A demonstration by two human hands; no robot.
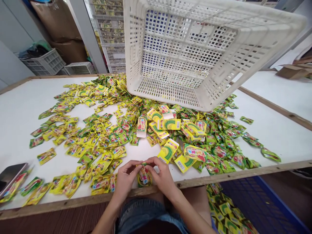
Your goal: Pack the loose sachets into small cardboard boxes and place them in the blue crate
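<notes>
a: so how far along do things look?

b: hard to put a figure on it. one pack (144, 177) is in hand, and a great many sachets (46, 156) lie loose over the counter (21, 117), yellow mostly to the left, green mostly to the right.

a: and the boxes (170, 124)?

b: a loose heap of them just beyond the hands, overlapping at odd angles on top of sachets. some show pale ends, but i can't tell which are filled, so i wouldn't call any of them finished.

a: where's the pack exactly?

b: at the near edge of the counter, in front of the person, its printed front facing up. its top edge is between the hands.

a: how's the grip?

b: the left hand (124, 180) and right hand (163, 177) both pinch that top edge, thumbs and forefingers drawn together, nearly meeting in the middle. the fingertips hide whether it's open or closed there.

a: and the arms?

b: both forearms reach up from below and angle inward, wrists close to the wooden rim, the other fingers curled in. it looks like a small, two-handed fingertip job.

a: anything else around?

b: a white crate (168, 94) tilts over the far sachets, its mouth towards the person. a phone (11, 177) lies at the left, and more sachets sit beside a blue crate (275, 198) below the counter.
</notes>
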